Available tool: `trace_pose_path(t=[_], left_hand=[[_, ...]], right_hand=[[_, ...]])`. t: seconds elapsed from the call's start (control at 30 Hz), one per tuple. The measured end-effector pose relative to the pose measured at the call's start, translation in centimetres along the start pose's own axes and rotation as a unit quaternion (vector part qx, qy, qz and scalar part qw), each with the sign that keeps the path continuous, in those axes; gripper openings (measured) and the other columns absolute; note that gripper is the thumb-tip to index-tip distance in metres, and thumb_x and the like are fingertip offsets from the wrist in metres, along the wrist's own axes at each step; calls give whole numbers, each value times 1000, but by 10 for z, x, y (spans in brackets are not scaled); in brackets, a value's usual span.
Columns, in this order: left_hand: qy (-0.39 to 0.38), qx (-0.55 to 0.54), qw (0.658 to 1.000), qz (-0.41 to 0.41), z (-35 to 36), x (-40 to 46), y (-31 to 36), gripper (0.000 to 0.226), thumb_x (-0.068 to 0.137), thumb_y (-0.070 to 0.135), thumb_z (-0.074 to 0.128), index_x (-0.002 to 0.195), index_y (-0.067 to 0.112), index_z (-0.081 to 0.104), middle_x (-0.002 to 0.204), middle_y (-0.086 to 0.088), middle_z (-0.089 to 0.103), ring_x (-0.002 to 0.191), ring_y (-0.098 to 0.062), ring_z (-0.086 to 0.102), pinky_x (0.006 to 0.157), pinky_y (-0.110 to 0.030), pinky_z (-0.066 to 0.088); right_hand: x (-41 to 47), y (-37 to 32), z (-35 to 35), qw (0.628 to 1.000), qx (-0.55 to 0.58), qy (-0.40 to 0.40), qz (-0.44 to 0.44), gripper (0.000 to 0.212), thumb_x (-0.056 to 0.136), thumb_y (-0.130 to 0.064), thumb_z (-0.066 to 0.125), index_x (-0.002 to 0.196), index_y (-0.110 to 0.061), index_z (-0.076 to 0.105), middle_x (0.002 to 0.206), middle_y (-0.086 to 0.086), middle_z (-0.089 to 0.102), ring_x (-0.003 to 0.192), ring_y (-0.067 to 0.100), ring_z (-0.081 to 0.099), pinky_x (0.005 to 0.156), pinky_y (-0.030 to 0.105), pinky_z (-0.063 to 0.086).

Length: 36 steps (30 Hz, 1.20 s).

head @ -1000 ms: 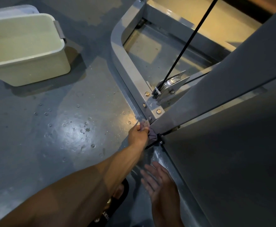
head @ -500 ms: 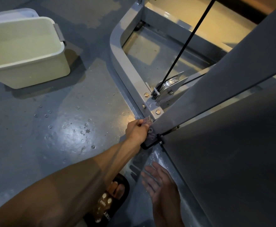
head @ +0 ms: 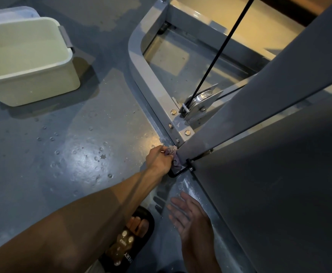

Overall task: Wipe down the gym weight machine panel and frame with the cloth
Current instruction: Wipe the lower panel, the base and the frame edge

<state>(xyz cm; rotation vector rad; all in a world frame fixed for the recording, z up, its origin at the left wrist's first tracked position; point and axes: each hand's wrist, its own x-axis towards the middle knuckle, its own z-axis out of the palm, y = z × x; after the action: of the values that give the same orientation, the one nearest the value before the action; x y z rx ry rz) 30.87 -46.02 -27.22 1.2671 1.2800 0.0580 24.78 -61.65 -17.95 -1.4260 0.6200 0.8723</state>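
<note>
left hand [head: 158, 160] grips crumpled grey-purple cloth [head: 174, 157], pressed to grey steel frame [head: 151, 79] joint, 12 o'clock of the wrist | right hand [head: 190, 215] open, fingers spread, holding nothing, at 5 o'clock of cloth | cream plastic tub [head: 29, 62] at 10 o'clock

Floor [head: 43, 164]: grey, glossy, dotted with water drops.
Tub [head: 29, 62]: pale, stands on the floor at upper left.
Frame [head: 151, 79]: grey bent bar, lies on the floor right of the tub.
Sandal [head: 129, 243]: black, on the floor at the bottom.
</note>
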Motion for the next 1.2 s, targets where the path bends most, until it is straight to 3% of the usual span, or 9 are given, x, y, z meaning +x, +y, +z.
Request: trace_pose_path(t=[0.13, 0.27, 0.37, 0.47, 0.67, 0.83, 0.9, 1.03, 1.2], left_hand=[[-23, -69, 997, -38, 1, -3, 3, 14, 88, 3, 72, 83, 16, 70, 88, -3, 73, 90, -27, 73, 85, -44, 62], [-57, -97, 993, 22, -4, -13, 0, 10, 87, 11, 75, 88, 21, 72, 90, -6, 76, 88, -31, 75, 82, -47, 62], [-58, -105, 993, -6, -2, -7, -2, 8, 82, 16, 77, 83, 22, 71, 91, -6, 76, 90, -35, 75, 81, -50, 62], [-39, -94, 995, -23, 0, -13, 10, 8, 87, 11, 75, 86, 17, 70, 91, -7, 76, 87, -30, 75, 81, -46, 63], [-44, -68, 983, 167, -17, -48, 27, 14, 95, 10, 68, 97, 24, 67, 98, 1, 69, 89, -17, 68, 76, -36, 61], [-58, -70, 993, 71, -17, -35, 24, 14, 93, 12, 71, 89, 25, 69, 96, -3, 73, 89, -30, 73, 78, -52, 63], [-68, -79, 993, 57, -17, -39, 29, 11, 97, 9, 67, 94, 20, 69, 100, -10, 73, 84, -27, 75, 75, -47, 64], [-100, -133, 976, 140, -22, -56, 45, 13, 100, 3, 60, 108, 8, 69, 97, -7, 68, 63, -7, 72, 57, -22, 58], [-117, -147, 968, 167, -29, -54, 45, 15, 98, 11, 65, 106, 20, 74, 107, -6, 71, 96, -24, 73, 79, -37, 63]], right_hand=[[-1, 3, 2, 1000, 5, -2, 4, 25, 107, -18, 46, 123, -9, 65, 102, 13, 78, 92, 27, 77, 81, 37, 53], [0, 2, 4, 1000, 8, -5, 0, 25, 107, -16, 47, 122, -8, 65, 101, 15, 78, 91, 29, 77, 82, 38, 54], [-2, 2, 5, 1000, 4, -7, -2, 25, 107, -16, 47, 121, -8, 66, 101, 15, 78, 91, 29, 77, 82, 38, 55], [-2, 1, 2, 1000, 7, -7, 1, 25, 107, -16, 48, 122, -8, 65, 100, 15, 78, 89, 28, 77, 81, 38, 54], [-1, 5, 0, 1000, 12, -4, -1, 24, 107, -17, 47, 121, -7, 65, 100, 15, 78, 89, 28, 77, 82, 39, 55], [-1, 2, 2, 999, 26, -5, -23, 26, 107, -15, 46, 123, -9, 65, 105, 11, 78, 94, 26, 77, 85, 39, 54], [1, 0, 0, 999, 38, -4, -38, 26, 107, -15, 47, 125, -11, 65, 110, 7, 78, 99, 24, 76, 89, 39, 54], [9, -7, -6, 994, 82, 0, -68, 30, 107, -11, 43, 129, -13, 63, 126, 4, 73, 109, 19, 73, 91, 33, 55], [3, -14, -1, 990, 69, -6, -125, 28, 107, -10, 45, 124, -17, 66, 126, 0, 72, 117, 16, 69, 93, 30, 54]])
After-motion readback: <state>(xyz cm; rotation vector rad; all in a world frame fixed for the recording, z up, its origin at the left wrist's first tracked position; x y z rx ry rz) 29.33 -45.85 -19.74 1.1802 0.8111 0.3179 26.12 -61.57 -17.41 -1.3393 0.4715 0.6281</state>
